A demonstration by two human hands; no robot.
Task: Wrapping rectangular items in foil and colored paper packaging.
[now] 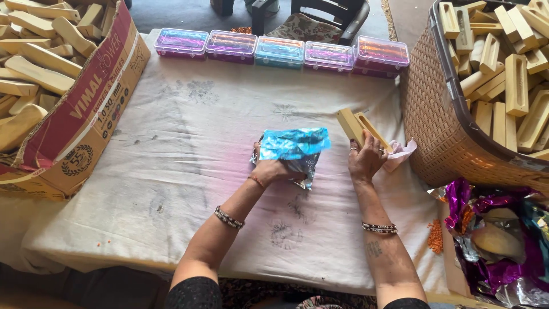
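A cardboard box of wooden pieces sits left. My left hand presses flat, grip open, on one blue foil sheet to keep it from sliding on the desk. My right hand grips one slotted wooden block; five plastic cases line the back.

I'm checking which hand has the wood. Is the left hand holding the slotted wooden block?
No, the right hand holds the slotted wooden block; the left hand presses the blue foil sheet.

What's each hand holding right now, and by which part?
The right hand grips a slotted wooden block by its lower end. The left hand presses on the near edge of a blue foil sheet on the cloth.
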